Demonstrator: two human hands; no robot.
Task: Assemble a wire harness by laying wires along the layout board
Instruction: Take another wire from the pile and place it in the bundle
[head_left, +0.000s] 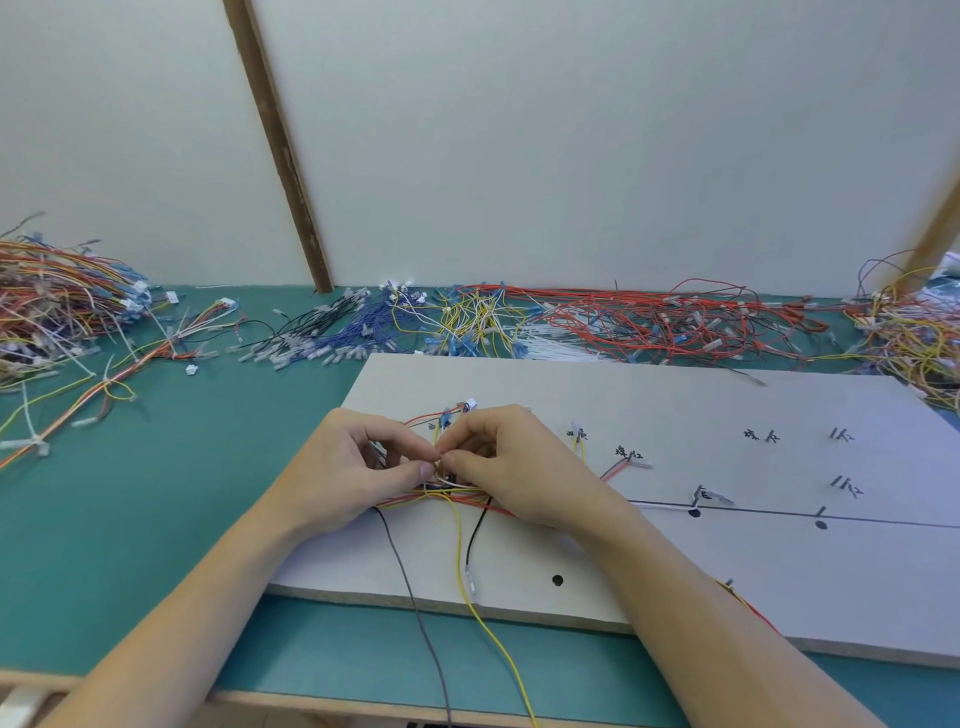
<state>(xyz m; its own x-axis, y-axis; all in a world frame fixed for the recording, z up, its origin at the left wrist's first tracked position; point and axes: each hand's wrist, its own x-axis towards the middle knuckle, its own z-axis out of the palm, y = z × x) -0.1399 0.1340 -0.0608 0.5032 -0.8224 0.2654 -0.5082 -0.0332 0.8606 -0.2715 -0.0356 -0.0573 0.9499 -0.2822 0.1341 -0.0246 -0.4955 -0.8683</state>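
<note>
A green desk (156, 519) stands against a pale wall, with a brown wooden strip (280, 150) leaning up the wall. Loose wires lie in heaps along the back of the desk: a mixed, mostly orange pile (57, 306) at far left, black and blue wires (337, 332) near the middle, yellow and white ones (467, 322) beside them, a wide spread of red wires (675, 327) to the right, and a yellow-red tangle (909, 332) at far right.

A grey layout board (727, 561) lies flat on the desk, near the front edge. It carries handwritten black marks, a long dark line, small pegs and a few round holes.

Two bare forearms reach in from the bottom. The left hand (358, 467) and right hand (514, 462) meet over the left end of the board, fingertips almost touching. Each hand's grip is closed in a pinch, thumb against forefinger, on thin wires of the harness (457, 496), a bundle of red, yellow, white and black strands lying on the board just under the hands. Exactly which strand each hand pinches is too small to tell.

From the bundle a grey wire (415, 608) and a yellow wire (467, 592) trail over the board's near edge towards the desk front. A short black wire (475, 535) ends on the board between them. A white connector (470, 404) sits just beyond the hands.
</note>
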